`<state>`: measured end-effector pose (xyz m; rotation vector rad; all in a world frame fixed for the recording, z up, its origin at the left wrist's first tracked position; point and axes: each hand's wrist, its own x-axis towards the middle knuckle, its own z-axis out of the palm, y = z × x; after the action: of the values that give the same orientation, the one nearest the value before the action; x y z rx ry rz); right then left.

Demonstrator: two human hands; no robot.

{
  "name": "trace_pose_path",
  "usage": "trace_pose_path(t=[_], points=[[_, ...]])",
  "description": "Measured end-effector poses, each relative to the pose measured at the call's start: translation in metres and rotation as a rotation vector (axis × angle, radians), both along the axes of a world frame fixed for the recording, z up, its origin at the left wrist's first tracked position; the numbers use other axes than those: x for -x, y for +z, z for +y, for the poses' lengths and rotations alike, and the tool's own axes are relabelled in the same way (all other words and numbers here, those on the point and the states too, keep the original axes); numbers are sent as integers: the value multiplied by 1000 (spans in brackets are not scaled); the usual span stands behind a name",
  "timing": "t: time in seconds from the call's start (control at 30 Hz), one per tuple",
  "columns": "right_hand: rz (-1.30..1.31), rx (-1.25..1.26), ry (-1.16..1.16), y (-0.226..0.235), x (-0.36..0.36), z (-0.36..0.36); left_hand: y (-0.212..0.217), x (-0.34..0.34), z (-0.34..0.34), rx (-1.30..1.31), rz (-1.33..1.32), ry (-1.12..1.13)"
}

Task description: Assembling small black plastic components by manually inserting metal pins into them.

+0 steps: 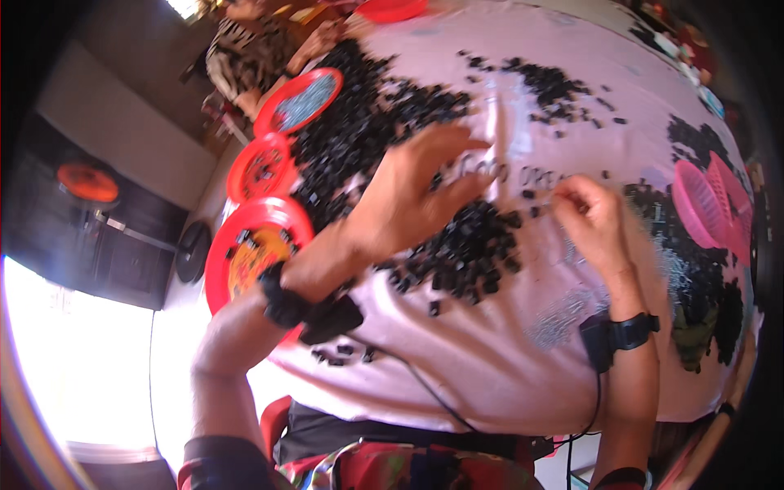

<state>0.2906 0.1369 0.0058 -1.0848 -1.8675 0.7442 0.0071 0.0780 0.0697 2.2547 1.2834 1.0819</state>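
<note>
My left hand (404, 194) hovers over the pile of small black pieces, its fingers stretched out and the thumb apart, with nothing visible between them. Beneath it lies a heap of short black block-like pieces (469, 249). Further right, my right hand (590, 214) is closed, fingertips curled in toward the thumb. Whatever it pinches is too small or hidden to make out. A couple of loose black pieces (529, 195) lie on the pink cloth just left of it. Small silvery metal pieces (563, 318) are spread below my right hand, beside the wrist.
Red plates line the left edge: one with silvery pieces (335, 80), a smaller one (284, 163), and a patterned one (220, 237). Pink baskets (698, 200) stand at the right. Across the table sits another person (245, 53). Cables (425, 380) run from my wrist devices.
</note>
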Motion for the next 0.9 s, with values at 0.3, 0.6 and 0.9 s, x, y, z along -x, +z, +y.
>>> trace_pose_path(t=[0.3, 0.6, 0.9], points=[[-104, 16, 101, 10, 15, -12, 64, 0, 7, -93, -790, -95], [-100, 31, 226, 28, 32, -42, 133, 38, 25, -131, -1042, -167], [-181, 223, 600, 51, 50, -81, 91, 48, -160, 499, 75, 340]])
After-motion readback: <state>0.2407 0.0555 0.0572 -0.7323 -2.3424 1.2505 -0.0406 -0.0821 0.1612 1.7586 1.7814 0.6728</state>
